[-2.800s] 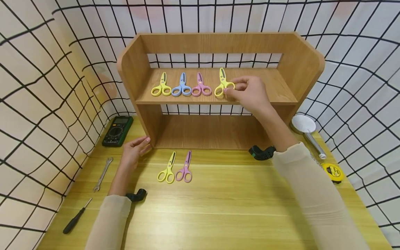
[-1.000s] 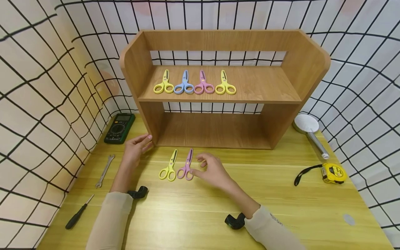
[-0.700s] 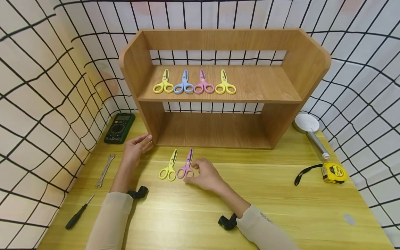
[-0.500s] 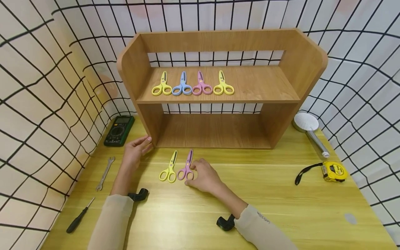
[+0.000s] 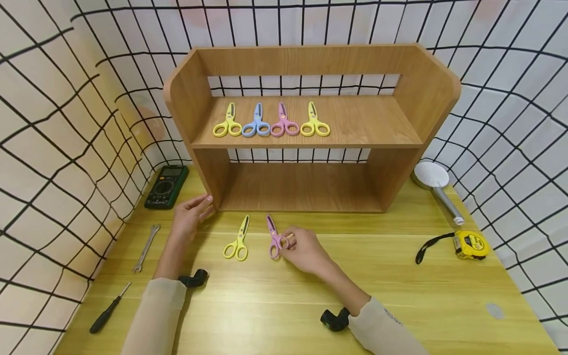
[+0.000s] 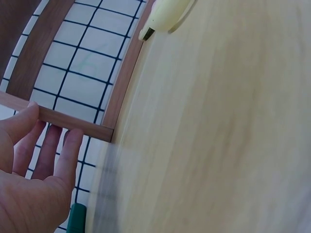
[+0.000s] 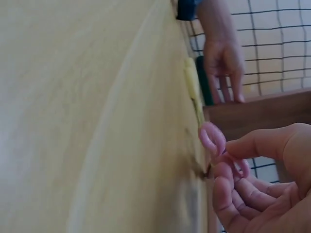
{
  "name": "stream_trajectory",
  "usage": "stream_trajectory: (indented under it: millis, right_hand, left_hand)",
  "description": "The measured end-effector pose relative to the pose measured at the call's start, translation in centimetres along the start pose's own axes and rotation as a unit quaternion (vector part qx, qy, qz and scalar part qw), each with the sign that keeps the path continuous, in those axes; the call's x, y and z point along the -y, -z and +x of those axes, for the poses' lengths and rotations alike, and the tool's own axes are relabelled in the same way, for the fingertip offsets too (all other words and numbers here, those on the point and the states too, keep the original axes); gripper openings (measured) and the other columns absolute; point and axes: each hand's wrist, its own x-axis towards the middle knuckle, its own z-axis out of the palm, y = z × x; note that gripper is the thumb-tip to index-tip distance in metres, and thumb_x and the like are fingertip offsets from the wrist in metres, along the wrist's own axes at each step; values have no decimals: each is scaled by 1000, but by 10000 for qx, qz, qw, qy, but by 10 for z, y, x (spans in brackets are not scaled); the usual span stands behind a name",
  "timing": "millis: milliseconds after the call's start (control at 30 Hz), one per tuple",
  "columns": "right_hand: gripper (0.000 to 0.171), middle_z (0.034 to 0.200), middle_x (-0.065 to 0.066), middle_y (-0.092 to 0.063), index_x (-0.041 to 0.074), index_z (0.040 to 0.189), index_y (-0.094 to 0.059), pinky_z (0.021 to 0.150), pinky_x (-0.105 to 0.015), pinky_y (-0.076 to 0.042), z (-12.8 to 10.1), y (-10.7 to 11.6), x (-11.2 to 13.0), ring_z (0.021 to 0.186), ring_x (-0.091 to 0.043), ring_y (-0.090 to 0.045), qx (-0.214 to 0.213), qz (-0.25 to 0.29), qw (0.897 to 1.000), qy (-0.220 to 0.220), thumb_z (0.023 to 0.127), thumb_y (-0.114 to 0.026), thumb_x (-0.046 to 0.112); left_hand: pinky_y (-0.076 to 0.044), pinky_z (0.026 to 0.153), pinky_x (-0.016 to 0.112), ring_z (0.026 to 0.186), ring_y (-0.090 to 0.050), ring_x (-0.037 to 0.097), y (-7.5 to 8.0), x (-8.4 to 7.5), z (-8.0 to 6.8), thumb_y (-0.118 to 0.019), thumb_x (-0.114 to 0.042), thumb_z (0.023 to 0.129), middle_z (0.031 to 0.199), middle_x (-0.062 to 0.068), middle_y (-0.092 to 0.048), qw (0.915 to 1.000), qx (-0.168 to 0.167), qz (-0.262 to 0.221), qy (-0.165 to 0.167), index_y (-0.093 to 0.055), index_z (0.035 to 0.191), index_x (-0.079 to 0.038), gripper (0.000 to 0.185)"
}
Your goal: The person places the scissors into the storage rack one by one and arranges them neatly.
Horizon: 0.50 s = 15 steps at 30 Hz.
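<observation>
My right hand (image 5: 306, 251) pinches one handle loop of the pink scissors (image 5: 274, 236) between thumb and fingers. In the right wrist view the scissors' pink loops (image 7: 214, 138) are tilted off the table, their blades mostly hidden. Left of them, yellow scissors (image 5: 240, 242) lie on the table. My left hand (image 5: 186, 219) rests with extended fingers and thumb at the left side panel of the wooden shelf (image 5: 306, 146); in the left wrist view its thumb tip lies on the panel's edge (image 6: 73, 124). On the upper board, yellow, blue, pink and yellow scissors (image 5: 313, 120) stand in a row.
A green multimeter (image 5: 166, 187), a wrench (image 5: 146, 248) and a screwdriver (image 5: 108, 310) lie at the left. On the right are a shower head (image 5: 437, 185) and a yellow tape measure (image 5: 471, 245) with a black strap. Gridded cloth (image 5: 501, 113) surrounds the table.
The right hand placed yellow scissors on the upper board, came down to the table and took hold of the pink scissors, which have shifted right and turned. The left hand stayed at the panel.
</observation>
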Motion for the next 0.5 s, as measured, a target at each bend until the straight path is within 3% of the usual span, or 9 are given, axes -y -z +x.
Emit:
stream_trajectory:
  millis: [167, 333, 500]
  right_hand:
    - [34, 87, -1, -74, 5, 122, -69, 67, -24, -59, -20, 23, 8, 79, -14, -67, -45, 451, 9989, 118, 89, -78, 7]
    - [35, 92, -5, -75, 5, 125, -68, 71, -25, -62, -42, 63, 27, 82, -19, -69, 16, 840, 9952, 495, 91, -76, 6]
    - [37, 97, -7, -76, 5, 125, -68, 80, -26, -63, -59, 117, 59, 86, -19, -70, -578, 816, 9900, 991, 90, -79, 5]
  left_hand:
    - [-57, 102, 30, 102, -71, 4, 2, -1, -3, -78, -24, 92, 117, -5, -65, 9999, -79, -36, 51, -62, 139, 1, 55]
    - [-57, 101, 30, 103, -70, 5, 1, 0, -2, -79, -24, 92, 116, -6, -65, 10000, -7, -30, 33, -64, 138, 1, 54]
    - [-57, 102, 31, 105, -69, 6, -1, 0, 0, -79, -24, 92, 116, -5, -66, 10000, -25, -54, 36, -63, 138, 1, 55]
